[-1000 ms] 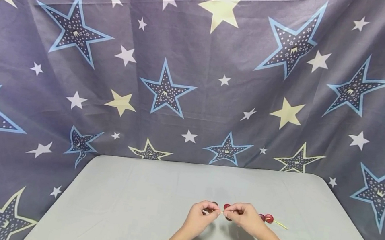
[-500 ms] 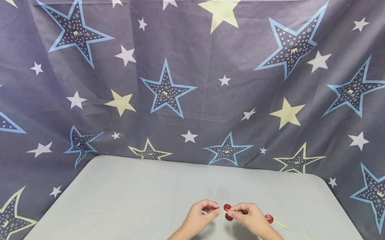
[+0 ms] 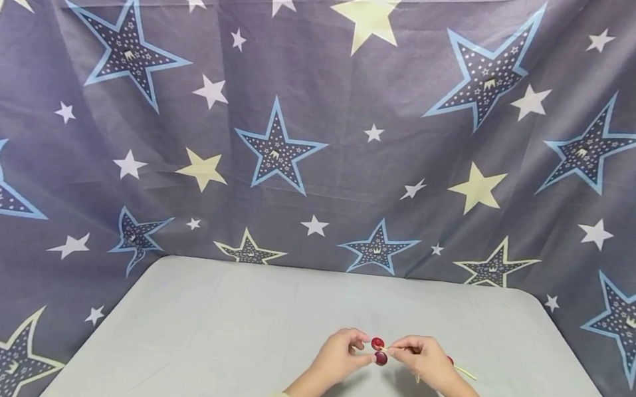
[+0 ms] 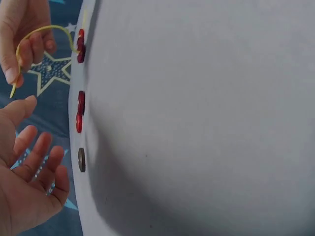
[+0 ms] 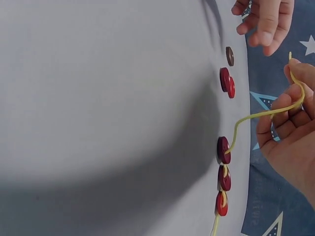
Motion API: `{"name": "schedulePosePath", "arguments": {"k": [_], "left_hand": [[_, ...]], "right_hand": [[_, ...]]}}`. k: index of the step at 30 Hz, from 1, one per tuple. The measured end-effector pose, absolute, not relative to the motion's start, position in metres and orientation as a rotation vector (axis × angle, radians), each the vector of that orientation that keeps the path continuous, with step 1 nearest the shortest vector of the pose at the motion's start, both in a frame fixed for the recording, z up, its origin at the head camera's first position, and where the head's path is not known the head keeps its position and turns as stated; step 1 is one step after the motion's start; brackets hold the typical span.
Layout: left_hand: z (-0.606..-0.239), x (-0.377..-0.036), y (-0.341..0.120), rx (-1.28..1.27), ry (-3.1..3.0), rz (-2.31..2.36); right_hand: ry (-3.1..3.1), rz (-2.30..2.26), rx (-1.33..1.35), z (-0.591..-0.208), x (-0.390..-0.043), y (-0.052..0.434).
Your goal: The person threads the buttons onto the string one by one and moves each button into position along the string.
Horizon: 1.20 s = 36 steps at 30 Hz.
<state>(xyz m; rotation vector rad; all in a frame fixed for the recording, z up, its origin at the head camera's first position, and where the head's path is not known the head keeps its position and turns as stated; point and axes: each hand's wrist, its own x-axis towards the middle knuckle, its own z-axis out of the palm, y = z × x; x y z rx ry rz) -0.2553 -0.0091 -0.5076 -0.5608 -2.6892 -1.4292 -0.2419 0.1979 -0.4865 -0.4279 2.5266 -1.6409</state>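
My right hand (image 3: 423,361) pinches a yellow cord (image 5: 246,118) near its free end, between thumb and forefinger. Threaded on that cord are three buttons in a row on the table: a dark red button (image 5: 224,150), another dark red button (image 5: 225,178) and a bright red button (image 5: 222,203). My left hand (image 3: 341,356) holds nothing, its fingers apart and loosely bent. Close by its fingertips in the head view lie a loose red button (image 3: 377,343) and a loose dark red button (image 3: 380,359). A brown button (image 4: 81,160) lies beside them, hidden by the left hand in the head view.
A pale grey cloth covers the table (image 3: 228,334). Behind and around it hangs a dark curtain (image 3: 332,93) printed with stars. The cord's tail (image 3: 465,372) trails on the table beyond my right hand.
Both hands pinched the cord a second ago; the left has since let go, spread its fingers and moved slightly right towards the loose buttons. The right hand has drawn rightward with the cord.
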Motion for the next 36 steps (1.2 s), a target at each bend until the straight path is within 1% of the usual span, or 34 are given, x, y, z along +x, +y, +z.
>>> {"name": "schedulePosePath", "arguments": {"k": [4, 11, 14, 21, 29, 36], "left_hand": [[-0.510, -0.257, -0.003, -0.596, -2.739, -1.284], [-0.525, -0.262, 0.004, -0.674, -2.675, -1.024], [-0.528, -0.262, 0.007, -0.681, -2.656, -0.992], [-0.527, -0.260, 0.017, -0.569, -2.779, -0.885], [-0.530, -0.259, 0.023, -0.541, -2.814, -0.618], [-0.529, -0.260, 0.026, -0.511, -2.877, -0.521]], "right_hand": [[2.547, -1.616, -0.429, -0.487, -0.242, 0.201], [2.557, -1.589, -0.451, -0.490, -0.244, 0.204], [2.553, -1.581, -0.448, -0.491, -0.244, 0.206], [2.538, -1.602, -0.464, -0.491, -0.245, 0.206], [2.544, -1.599, -0.459, -0.492, -0.246, 0.206], [2.559, -1.584, -0.449, -0.493, -0.245, 0.206]]}}
